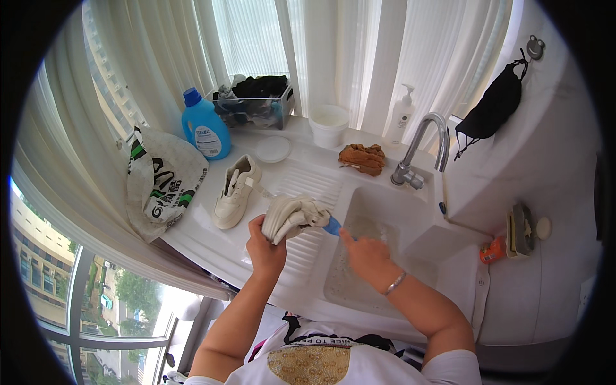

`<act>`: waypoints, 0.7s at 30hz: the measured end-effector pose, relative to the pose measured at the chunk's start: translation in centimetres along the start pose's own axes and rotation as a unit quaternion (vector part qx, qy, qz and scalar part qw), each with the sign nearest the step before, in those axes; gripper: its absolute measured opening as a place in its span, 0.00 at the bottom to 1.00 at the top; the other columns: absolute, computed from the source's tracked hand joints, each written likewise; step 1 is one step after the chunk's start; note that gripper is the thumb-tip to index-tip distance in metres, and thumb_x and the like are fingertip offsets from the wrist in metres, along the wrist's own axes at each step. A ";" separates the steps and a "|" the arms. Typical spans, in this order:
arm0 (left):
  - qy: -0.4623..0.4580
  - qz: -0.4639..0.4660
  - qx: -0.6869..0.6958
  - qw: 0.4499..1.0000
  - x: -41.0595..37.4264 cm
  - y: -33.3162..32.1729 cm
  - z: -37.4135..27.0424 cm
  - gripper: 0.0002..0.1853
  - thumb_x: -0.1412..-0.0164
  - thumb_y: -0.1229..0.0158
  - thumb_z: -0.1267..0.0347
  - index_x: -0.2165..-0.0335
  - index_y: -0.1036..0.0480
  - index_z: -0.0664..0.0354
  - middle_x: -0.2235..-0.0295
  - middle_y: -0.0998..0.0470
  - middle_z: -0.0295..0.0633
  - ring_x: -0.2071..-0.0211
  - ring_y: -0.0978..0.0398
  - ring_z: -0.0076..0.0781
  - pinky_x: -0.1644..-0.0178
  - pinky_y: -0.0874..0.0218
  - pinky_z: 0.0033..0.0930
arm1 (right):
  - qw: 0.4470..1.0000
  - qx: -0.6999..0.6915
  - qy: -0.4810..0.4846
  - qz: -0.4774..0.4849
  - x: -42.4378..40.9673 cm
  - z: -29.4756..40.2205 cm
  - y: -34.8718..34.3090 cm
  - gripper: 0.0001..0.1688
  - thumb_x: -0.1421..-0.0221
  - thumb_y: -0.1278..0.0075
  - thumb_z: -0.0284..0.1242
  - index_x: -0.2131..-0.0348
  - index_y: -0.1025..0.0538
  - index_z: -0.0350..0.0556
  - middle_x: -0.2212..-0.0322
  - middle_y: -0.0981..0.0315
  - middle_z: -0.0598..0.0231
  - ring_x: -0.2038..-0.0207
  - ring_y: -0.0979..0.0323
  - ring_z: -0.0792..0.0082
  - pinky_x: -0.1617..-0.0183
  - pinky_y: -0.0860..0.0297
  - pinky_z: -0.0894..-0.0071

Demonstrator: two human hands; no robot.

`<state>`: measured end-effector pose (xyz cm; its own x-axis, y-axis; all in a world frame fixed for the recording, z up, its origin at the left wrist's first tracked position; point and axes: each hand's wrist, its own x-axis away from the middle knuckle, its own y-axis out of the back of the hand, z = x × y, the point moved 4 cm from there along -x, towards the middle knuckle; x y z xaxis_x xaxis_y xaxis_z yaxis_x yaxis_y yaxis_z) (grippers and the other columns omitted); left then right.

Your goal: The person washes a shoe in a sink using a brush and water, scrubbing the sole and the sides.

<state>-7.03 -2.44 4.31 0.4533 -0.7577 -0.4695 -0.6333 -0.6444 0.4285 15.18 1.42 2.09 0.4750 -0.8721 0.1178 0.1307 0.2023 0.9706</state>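
My left hand point(267, 250) grips a white lace-up shoe point(293, 216) by its sole end, holding it over the ribbed drainboard point(308, 250). From the right, my right hand point(368, 257) is closed on a blue-handled brush point(332, 226), whose far end meets the shoe; its bristles are hidden. The other white shoe point(233, 197) stands on the counter, left of the held one. Beside my right hand, the white sink basin point(385, 211) holds some cloudy water.
A blue detergent bottle point(207, 127), a clear bin of dark clothes point(255, 110), a white tub point(328, 126), its round lid point(273, 149), a brown cloth point(363, 159) and a pump bottle point(400, 115) line the back. The chrome faucet point(423, 149) arches over the basin. A printed bag point(163, 187) lies left.
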 end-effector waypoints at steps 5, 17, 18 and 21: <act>-0.059 0.043 -0.033 0.997 -1.1 -1.1 -1.7 0.25 0.55 0.36 0.75 0.57 0.37 0.59 0.67 0.24 0.50 0.66 0.24 0.52 0.64 0.33 0.39 | 0.941 -0.311 0.003 0.135 -0.3 -1.2 -1.4 0.24 0.41 0.61 0.30 0.45 0.35 0.52 0.75 0.26 0.52 0.74 0.25 0.55 0.69 0.30 0.57; -0.033 0.000 -0.006 0.999 -8.0 -3.3 -3.2 0.36 0.54 0.34 0.70 0.49 0.43 0.62 0.56 0.29 0.56 0.57 0.29 0.53 0.53 0.38 0.40 | 0.998 -0.055 -0.025 0.006 0.9 -1.2 -0.3 0.23 0.41 0.60 0.35 0.45 0.34 0.63 0.79 0.28 0.52 0.75 0.28 0.48 0.70 0.31 0.51; -0.041 -0.039 -0.007 0.998 -8.0 -4.2 -1.6 0.50 0.60 0.30 0.67 0.43 0.52 0.67 0.50 0.37 0.59 0.51 0.36 0.56 0.49 0.41 0.42 | 0.997 -0.081 -0.017 -0.007 0.5 -0.6 -0.3 0.23 0.41 0.60 0.35 0.46 0.34 0.63 0.79 0.27 0.52 0.74 0.28 0.48 0.70 0.31 0.50; -0.138 -0.031 -0.029 0.990 -6.1 -6.2 -1.9 0.61 0.65 0.28 0.69 0.40 0.62 0.68 0.47 0.44 0.61 0.47 0.44 0.59 0.45 0.45 0.45 | 0.990 -0.139 -0.014 -0.031 -0.7 0.3 -0.2 0.21 0.41 0.60 0.35 0.47 0.32 0.61 0.77 0.27 0.51 0.73 0.28 0.47 0.70 0.32 0.49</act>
<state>-4.65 6.00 5.98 0.2964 -0.6647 -0.6858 -0.5686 -0.6997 0.4325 14.54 1.81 1.90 0.4348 -0.8978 0.0700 0.3949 0.2599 0.8812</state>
